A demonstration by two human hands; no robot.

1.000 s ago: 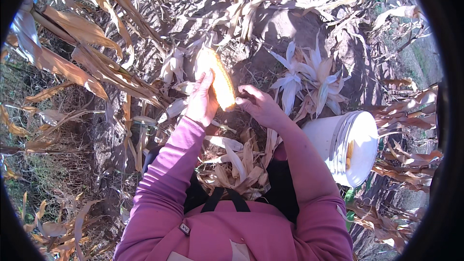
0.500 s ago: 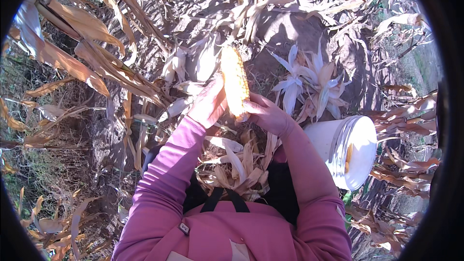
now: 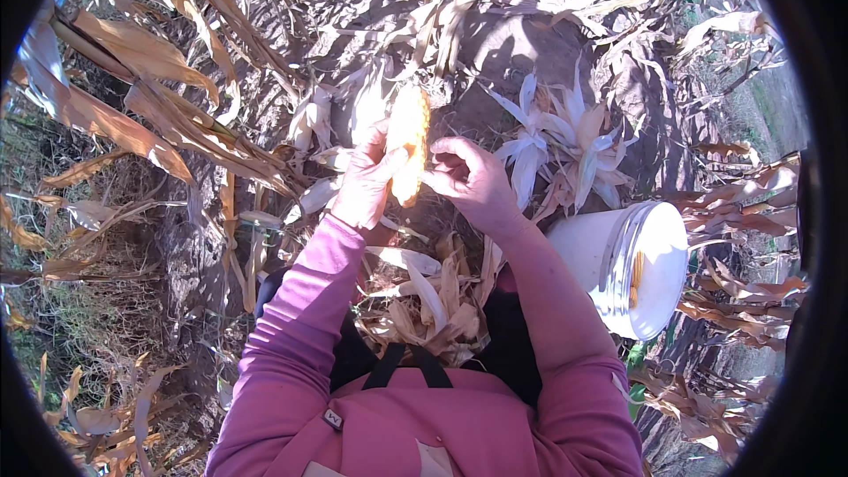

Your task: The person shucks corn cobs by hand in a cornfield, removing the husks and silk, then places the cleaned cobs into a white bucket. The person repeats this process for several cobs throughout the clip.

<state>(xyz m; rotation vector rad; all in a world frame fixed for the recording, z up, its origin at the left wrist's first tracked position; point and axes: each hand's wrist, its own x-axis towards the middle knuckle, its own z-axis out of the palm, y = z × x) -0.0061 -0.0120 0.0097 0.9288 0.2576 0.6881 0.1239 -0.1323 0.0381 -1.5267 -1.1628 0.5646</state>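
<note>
A husked ear of corn (image 3: pixel 409 137), yellow and partly washed out by sunlight, stands nearly upright in front of me. My left hand (image 3: pixel 364 178) is closed around its lower left side, the thumb lying across the kernels. Just right of the ear is my right hand (image 3: pixel 477 185), its fingers loosely curled with gaps between them. The fingertips come close to the ear, and I see nothing held in them. Below both hands, peeled dry husks (image 3: pixel 433 305) lie in a heap between my legs.
To my right a white bucket (image 3: pixel 583 256) lies tipped on its side, with yellow corn (image 3: pixel 636 278) inside its mouth. Pale opened husks (image 3: pixel 574 141) lie beyond it. Dry corn stalks (image 3: pixel 177 124) lean in from the left, and brown leaves (image 3: pixel 742 291) litter the right.
My right hand has come off the ear, its fingers curling beside it. The left hand keeps hold of the ear, which has shifted slightly left and tilted more upright.
</note>
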